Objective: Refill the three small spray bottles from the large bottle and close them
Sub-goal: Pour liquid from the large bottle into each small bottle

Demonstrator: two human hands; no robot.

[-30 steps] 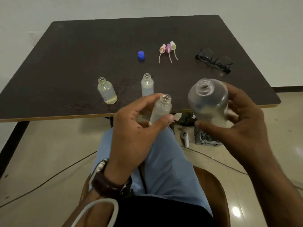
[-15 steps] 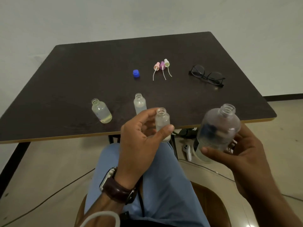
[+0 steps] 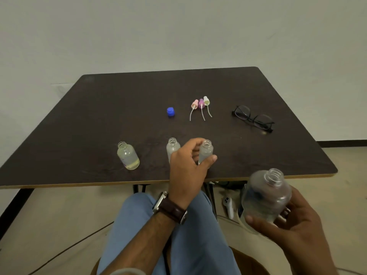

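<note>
Seated at a dark table [image 3: 99,116], I hold one uncapped small spray bottle [image 3: 205,151] in my left hand [image 3: 186,169], thumb and fingers closed around its body, over the near part of the tabletop; whether its base touches the surface I cannot tell. My right hand [image 3: 288,225] is wrapped around the large clear bottle [image 3: 267,197], open-mouthed and tilted slightly, held off the table, below and in front of its near edge on my right.

A second small bottle [image 3: 172,147] stands upright just left of my left hand, partly hidden behind my knuckles. The third small bottle [image 3: 128,155], with a little yellowish liquid at the bottom, stands well apart to the left, near the front edge.

Toward the middle of the table lie a blue cap [image 3: 170,112] and, to its right, three spray tops [image 3: 201,106] side by side, pink, purple and pale green, their dip tubes pointing toward me. A pair of black glasses [image 3: 253,120] rests farther right, near the table's right edge.

Bare tabletop lies between the bottles and the caps, and across the whole left and far sides. A brown-strapped watch [image 3: 170,207] sits on my left wrist, above my blue trousers [image 3: 194,245].
</note>
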